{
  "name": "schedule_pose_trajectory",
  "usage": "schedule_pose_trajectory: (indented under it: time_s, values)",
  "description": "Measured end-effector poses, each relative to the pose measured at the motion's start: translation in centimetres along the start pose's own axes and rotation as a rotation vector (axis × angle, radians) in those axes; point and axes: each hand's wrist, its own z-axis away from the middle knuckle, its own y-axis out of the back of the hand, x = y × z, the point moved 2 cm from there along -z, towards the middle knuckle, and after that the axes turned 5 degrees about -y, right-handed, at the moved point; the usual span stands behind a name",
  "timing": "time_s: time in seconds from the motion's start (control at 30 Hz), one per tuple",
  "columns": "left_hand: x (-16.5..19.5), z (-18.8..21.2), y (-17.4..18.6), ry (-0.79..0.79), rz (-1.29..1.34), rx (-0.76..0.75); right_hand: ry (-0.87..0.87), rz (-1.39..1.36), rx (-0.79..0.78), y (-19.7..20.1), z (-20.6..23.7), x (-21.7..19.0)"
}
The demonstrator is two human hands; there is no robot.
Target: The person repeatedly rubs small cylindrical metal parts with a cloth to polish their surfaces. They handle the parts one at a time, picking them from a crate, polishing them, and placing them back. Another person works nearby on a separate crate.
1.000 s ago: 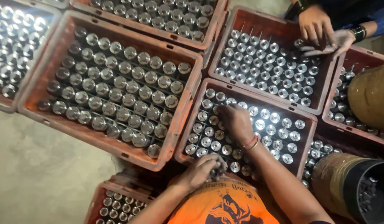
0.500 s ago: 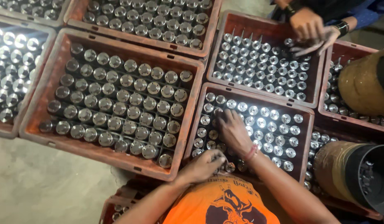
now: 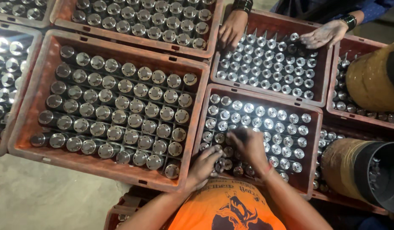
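- Two hands of the person in the orange shirt (image 3: 227,208) work in the near crate (image 3: 310,140), a reddish-brown plastic tray packed with small upright shiny metal cylinders (image 3: 273,127).
- The left hand (image 3: 203,164) rests at the crate's near left corner, fingers curled over the tops of the parts there; whether it actually grips one I cannot tell.
- The right hand (image 3: 248,145) lies flat-ish across the cylinders toward the middle of the near rows, fingers spread forward and blurred; no part shows pinched between them, so its hold cannot be told either.
- The two hands are close together, just beside each other, in the near left part of the same crate.
- To the left sits a larger crate (image 3: 43,157) filled with bigger metal cylinders (image 3: 120,115) with flat round caps, standing in rows.
- Beyond the near crate lies a far crate (image 3: 320,98) of small parts, where another person's two hands (image 3: 233,27) (image 3: 322,34) touch the pieces at its far edge; both wrists wear dark bands.
- On the right, a brownish drum (image 3: 369,81) and a dark tube (image 3: 376,174) lie over further crates.
- Bare concrete floor (image 3: 43,196) shows at the lower left.
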Motion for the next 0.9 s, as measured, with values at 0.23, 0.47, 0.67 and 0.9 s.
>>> schedule_pose_trajectory:
  time_s: [0.23,0.47,0.67,0.9]
  values:
    - [-1.2,-0.3,1.6,-0.305,-0.346,-0.230,0.402,0.243,0.117,-1.2,-1.1,-1.8]
    - [-1.0,-0.2,1.2,-0.081,-0.382,0.013,0.601,0.421,0.062,-1.2,0.0,-2.2]
    - [-0.5,0.1,0.7,-0.036,-0.292,0.061,0.228,0.002,-0.012,0.3,1.4,-1.2]
    - [-0.5,0.6,1.1,-0.023,-0.087,0.005,0.211,-0.423,-0.357,0.7,2.2,-1.4]
